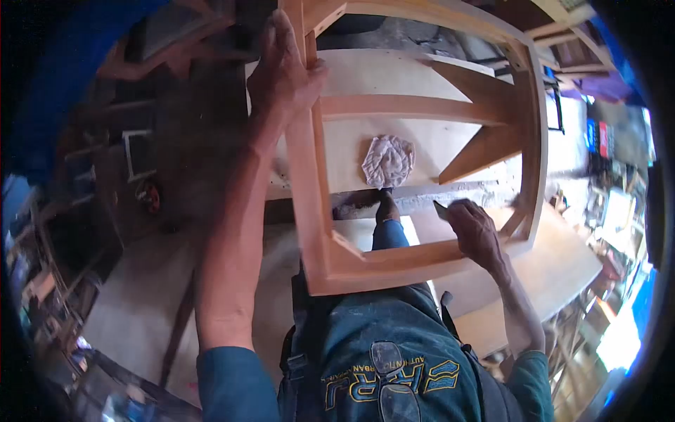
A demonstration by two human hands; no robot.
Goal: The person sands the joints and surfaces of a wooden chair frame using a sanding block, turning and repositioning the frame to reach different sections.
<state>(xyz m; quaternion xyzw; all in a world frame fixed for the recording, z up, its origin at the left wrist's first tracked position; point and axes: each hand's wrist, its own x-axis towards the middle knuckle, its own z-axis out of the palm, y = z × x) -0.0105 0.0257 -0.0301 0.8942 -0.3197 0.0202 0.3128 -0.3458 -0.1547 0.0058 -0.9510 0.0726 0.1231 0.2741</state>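
- L hand (285, 81): closed, gripping L side rail of wood frame (316, 190) nr its far end, thumb across the inner edge.
- R hand (474, 232): fingers curled round a small thin piece (441, 209), tip poking out past the fingers toward L; material can't be told. Hand is over the near rail (401, 261), R of its middle; can't tell if it touches the wood.
- Frame: held tilted in front of the person's torso, above the surface (358, 74); roughly rectangular w/ rounded far R corner. Near L corner is just over the shirt.
- Crossbar (408, 108): spans frame btwn L & R sides, approx. parallel to near rail.
- Corner braces: one at near L (348, 246), one at far L (328, 17), both set diagonally inside frame.
- Two tapered wood pieces, far one (474, 83) & near one (481, 155), at R side of frame, narrow ends pointing L; can't tell how they join it.
- Cloth (389, 161): pale, crumpled, on surface, seen thru the opening btwn crossbar & near rail.
- Leg (390, 235): blue-clad, seen thru same opening, below cloth.
- Board (555, 246): flat, pale brown, R of frame, partly under R forearm.
- Shirt (351, 316): dark w/ lettering; glasses (385, 357) hang on its front.
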